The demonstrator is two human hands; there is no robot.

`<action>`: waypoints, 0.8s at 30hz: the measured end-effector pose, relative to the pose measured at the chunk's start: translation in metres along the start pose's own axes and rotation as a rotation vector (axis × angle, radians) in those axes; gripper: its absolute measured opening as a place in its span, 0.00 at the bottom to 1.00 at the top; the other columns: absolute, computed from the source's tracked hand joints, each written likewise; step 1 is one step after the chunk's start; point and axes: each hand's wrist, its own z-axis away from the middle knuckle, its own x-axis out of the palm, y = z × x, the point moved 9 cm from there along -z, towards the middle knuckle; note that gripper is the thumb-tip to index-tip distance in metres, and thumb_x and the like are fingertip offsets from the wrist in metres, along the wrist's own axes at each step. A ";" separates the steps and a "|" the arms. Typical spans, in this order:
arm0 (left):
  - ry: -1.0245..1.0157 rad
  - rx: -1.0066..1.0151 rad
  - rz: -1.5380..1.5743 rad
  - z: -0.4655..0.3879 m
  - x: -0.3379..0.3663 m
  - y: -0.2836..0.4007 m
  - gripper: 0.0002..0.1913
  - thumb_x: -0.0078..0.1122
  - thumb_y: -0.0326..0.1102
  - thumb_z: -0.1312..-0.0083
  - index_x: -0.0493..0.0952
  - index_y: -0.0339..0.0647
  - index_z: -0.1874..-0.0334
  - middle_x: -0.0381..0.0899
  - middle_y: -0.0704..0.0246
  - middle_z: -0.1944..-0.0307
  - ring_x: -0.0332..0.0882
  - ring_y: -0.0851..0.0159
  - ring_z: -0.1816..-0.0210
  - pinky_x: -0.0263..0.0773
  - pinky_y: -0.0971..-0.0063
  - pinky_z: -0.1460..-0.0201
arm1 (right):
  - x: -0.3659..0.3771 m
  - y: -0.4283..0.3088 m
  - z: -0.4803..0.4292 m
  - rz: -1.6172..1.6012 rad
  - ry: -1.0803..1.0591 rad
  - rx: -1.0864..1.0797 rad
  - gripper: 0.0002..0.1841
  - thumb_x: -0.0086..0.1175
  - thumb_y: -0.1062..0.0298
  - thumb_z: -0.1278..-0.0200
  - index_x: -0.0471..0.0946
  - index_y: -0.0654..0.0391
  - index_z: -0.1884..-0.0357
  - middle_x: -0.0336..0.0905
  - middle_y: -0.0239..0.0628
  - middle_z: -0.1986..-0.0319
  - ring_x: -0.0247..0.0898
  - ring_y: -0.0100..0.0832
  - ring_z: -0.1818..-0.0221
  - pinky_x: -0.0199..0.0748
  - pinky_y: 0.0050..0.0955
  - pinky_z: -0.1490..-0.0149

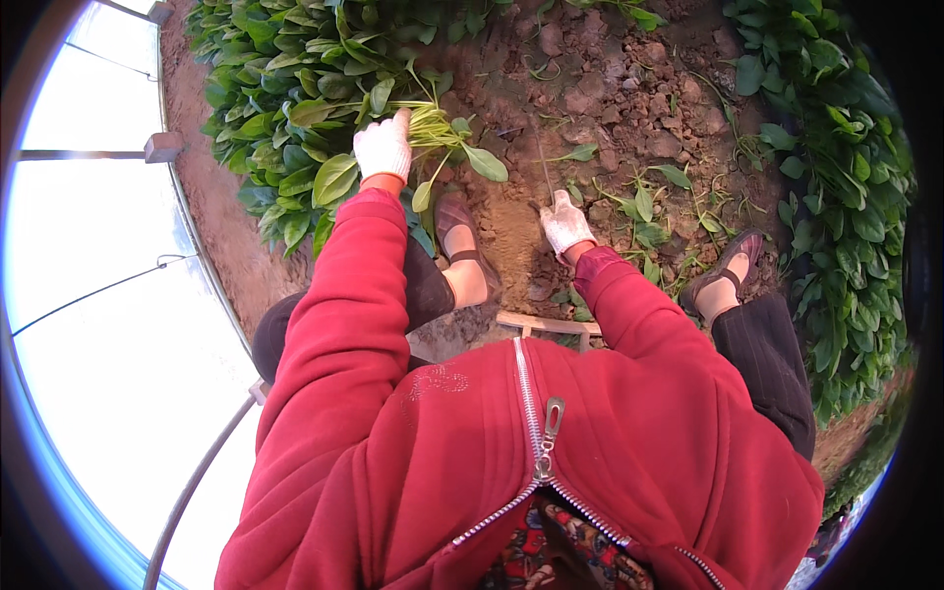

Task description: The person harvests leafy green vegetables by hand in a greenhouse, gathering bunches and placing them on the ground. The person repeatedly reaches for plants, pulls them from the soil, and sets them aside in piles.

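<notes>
My left hand (384, 147), in a white knit glove, is closed around a bunch of leafy greens that look like spinach, their pale stems (434, 127) pointing right. Dense rows of the same plants (284, 110) stand behind and left of it. My right hand (566, 225), in a soiled white glove, grips a tool with a long thin metal shaft (544, 166) that reaches forward over the soil; its far end is hard to make out. The two hands are apart, the right one lower and nearer my body.
Loose leaves (643, 206) and stems lie on cloddy soil (656, 96) between the rows. Another leafy row (848, 206) runs along the right. A small wooden stool (549, 323) shows beneath me, between my feet. Bright sheeting (96, 243) with poles borders the left.
</notes>
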 end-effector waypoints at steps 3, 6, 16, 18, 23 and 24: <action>0.035 -0.035 0.159 0.002 -0.032 0.010 0.25 0.65 0.32 0.41 0.79 0.56 0.39 0.88 0.64 0.60 0.85 0.53 0.54 0.78 0.54 0.52 | -0.011 0.009 0.013 0.295 -0.081 0.047 0.27 0.57 0.53 0.30 0.70 0.58 0.36 0.83 0.59 0.49 0.82 0.56 0.45 0.79 0.50 0.42; 0.063 -0.082 0.325 0.010 -0.065 0.020 0.35 0.74 0.36 0.46 0.76 0.60 0.33 0.88 0.60 0.53 0.84 0.49 0.51 0.79 0.56 0.46 | -0.046 0.006 0.025 0.422 0.006 0.091 0.30 0.62 0.50 0.33 0.71 0.56 0.34 0.82 0.52 0.42 0.81 0.51 0.41 0.80 0.46 0.39; 0.198 0.031 1.239 0.024 -0.188 0.065 0.31 0.72 0.31 0.38 0.75 0.43 0.30 0.87 0.61 0.43 0.86 0.63 0.44 0.77 0.71 0.38 | -0.194 -0.108 0.092 0.440 0.206 -0.171 0.28 0.56 0.53 0.31 0.74 0.62 0.36 0.87 0.55 0.57 0.85 0.52 0.51 0.80 0.46 0.45; 0.198 0.175 1.511 0.029 -0.228 0.078 0.27 0.69 0.31 0.33 0.75 0.39 0.32 0.86 0.64 0.44 0.83 0.68 0.46 0.77 0.72 0.40 | -0.228 -0.130 0.124 0.465 0.229 -0.200 0.28 0.56 0.50 0.30 0.74 0.61 0.37 0.88 0.53 0.60 0.86 0.52 0.53 0.80 0.48 0.45; 0.385 0.492 1.322 0.082 -0.332 0.087 0.22 0.70 0.31 0.33 0.80 0.39 0.36 0.86 0.71 0.49 0.81 0.71 0.50 0.76 0.71 0.43 | -0.310 -0.176 0.235 0.534 0.398 -0.367 0.28 0.59 0.51 0.33 0.76 0.63 0.40 0.83 0.62 0.48 0.80 0.58 0.43 0.76 0.50 0.39; 0.242 0.410 1.507 0.077 -0.332 0.088 0.21 0.69 0.32 0.32 0.81 0.40 0.37 0.86 0.73 0.50 0.81 0.72 0.52 0.76 0.74 0.46 | -0.322 -0.184 0.259 0.602 0.441 -0.392 0.28 0.59 0.50 0.33 0.76 0.62 0.40 0.83 0.60 0.50 0.80 0.57 0.44 0.76 0.49 0.41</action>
